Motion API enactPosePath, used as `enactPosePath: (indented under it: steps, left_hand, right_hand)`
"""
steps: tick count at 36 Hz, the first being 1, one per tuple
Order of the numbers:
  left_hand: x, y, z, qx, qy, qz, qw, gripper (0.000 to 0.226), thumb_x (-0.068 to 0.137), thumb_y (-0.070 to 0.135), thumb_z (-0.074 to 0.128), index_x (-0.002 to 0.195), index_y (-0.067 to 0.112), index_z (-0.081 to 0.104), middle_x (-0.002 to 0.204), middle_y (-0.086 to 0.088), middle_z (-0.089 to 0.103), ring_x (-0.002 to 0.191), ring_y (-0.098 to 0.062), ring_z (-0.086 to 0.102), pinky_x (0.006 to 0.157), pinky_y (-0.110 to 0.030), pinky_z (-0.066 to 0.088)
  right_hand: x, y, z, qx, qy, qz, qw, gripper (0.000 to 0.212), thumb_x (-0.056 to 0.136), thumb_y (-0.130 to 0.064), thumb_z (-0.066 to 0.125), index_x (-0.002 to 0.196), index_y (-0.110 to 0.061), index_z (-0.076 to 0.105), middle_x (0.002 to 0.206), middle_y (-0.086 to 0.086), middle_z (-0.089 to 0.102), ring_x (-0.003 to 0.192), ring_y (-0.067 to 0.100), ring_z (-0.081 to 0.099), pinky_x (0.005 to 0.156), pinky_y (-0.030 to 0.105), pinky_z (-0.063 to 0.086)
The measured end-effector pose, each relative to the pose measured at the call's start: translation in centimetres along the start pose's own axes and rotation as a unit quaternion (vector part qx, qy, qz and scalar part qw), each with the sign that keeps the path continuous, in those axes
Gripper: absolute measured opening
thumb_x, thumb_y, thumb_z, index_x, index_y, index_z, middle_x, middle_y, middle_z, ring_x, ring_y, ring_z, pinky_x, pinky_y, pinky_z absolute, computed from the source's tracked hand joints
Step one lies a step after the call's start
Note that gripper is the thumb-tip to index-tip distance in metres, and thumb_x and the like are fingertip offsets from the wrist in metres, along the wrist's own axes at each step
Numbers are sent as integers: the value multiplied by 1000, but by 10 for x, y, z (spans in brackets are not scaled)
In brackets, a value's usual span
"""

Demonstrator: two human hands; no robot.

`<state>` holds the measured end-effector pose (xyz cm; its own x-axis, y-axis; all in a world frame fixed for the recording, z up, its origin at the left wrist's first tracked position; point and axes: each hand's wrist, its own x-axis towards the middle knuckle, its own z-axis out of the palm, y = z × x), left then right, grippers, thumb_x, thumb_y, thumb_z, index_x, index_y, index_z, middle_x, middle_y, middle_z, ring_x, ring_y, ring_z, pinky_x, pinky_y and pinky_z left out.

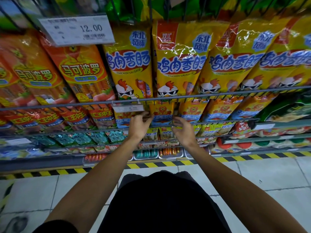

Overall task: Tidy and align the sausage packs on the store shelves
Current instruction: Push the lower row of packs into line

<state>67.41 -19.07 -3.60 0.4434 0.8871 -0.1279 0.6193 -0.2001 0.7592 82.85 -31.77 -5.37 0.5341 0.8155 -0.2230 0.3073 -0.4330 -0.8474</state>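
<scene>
Both my hands reach to a yellow sausage pack with a lion print (161, 113) hanging in the second row, below the metal rail (67, 105). My left hand (139, 125) has its fingers curled on the pack's left edge, just under a small price tag (128, 108). My right hand (182, 127) touches the pack's right edge with fingers bent. More lion packs (193, 110) hang to the right. Above hang tall yellow chicken sausage packs (180, 61) and orange-red packs (80, 71) on the left.
A large price tag reading 12.00 (77, 30) hangs at the upper left. Lower rows hold teal packets (80, 137) and small sausage trays (145, 153). A yellow-black striped strip (151, 164) edges the shelf base above the tiled floor (252, 174).
</scene>
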Motion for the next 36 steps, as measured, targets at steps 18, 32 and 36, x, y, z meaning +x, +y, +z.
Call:
enactPosePath:
  steps: [18, 32, 36]
  left_hand:
    - [-25, -73, -78, -65, 154, -60, 984, 32, 101, 14, 65, 130, 0, 64, 119, -15, 70, 102, -21, 65, 102, -24, 49]
    - [-12, -79, -80, -26, 182, -20, 983, 33, 92, 29, 76, 114, 5, 77, 96, -7, 78, 78, -12, 69, 81, -32, 61]
    - [-7, -76, -81, -50, 183, -10, 982, 31, 92, 32, 77, 112, 9, 78, 94, -1, 78, 75, -7, 67, 78, -25, 58]
  right_hand:
    - [20, -80, 89, -13, -124, -13, 992, 36, 98, -20, 68, 131, -6, 61, 120, 15, 68, 108, 32, 67, 93, 43, 55]
    - [20, -83, 115, -34, 36, -17, 999, 35, 97, -29, 70, 76, -1, 68, 57, 11, 58, 45, 9, 50, 46, 23, 37]
    - [24, -79, 111, -53, 79, -13, 995, 33, 95, -37, 70, 86, -6, 73, 66, 6, 68, 55, 13, 59, 52, 38, 50]
